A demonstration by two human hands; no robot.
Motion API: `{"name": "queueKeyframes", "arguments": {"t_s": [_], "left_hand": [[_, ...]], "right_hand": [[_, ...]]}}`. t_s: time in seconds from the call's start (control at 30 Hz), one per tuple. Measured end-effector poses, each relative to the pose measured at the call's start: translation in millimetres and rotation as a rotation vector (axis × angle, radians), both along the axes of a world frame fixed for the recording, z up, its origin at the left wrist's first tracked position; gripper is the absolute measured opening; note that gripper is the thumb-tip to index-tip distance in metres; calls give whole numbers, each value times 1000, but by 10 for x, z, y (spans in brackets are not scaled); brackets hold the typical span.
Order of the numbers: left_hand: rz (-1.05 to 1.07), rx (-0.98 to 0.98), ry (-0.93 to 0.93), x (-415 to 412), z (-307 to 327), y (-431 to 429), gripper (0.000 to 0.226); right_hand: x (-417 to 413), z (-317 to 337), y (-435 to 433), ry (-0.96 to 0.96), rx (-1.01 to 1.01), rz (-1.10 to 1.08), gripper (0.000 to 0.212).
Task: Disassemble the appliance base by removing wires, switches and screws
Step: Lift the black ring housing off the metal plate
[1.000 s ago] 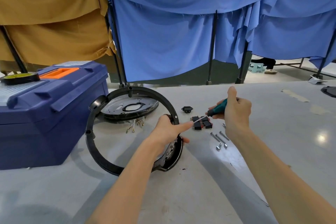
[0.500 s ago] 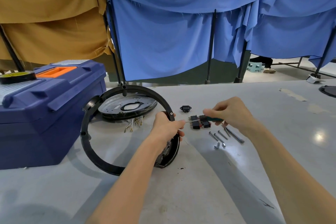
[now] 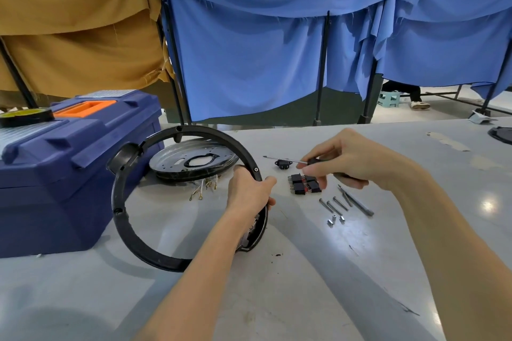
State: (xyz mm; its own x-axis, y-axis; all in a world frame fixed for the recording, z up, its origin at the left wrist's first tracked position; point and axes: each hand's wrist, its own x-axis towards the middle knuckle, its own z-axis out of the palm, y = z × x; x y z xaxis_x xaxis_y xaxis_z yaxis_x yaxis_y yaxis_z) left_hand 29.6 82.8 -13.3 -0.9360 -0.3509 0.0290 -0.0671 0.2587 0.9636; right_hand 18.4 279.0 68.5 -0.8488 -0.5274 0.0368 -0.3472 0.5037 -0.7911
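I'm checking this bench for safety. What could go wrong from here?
1. The ring stands on edge, gripped only by the left hand; if pressed, it might skid on the smooth table.
2. The screwdriver in the right hand points toward the left hand; a slip could jab it.
3. Screws lie loose near the right forearm and might get swept off.

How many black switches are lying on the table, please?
4. The switches lie in a two-by-two block on the table, right of the black ring, just behind the screws. The right hand covers the block's right edge, so one more may be hidden.
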Motion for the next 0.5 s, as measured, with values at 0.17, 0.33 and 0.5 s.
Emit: {"name": "queueKeyframes", "arguments": {"t_s": [0.17,0.33,0.5], "left_hand": [[56,-63,-7,15,13,3,27],[63,-94,-18,29,29,15,27],[70,-117,-25,60,54,21,26]], "right_hand": [[58,41,-57,-4,112,31,11],[62,16,-112,9,115,39,13],[44,1,-146,46,116,34,13]]}}
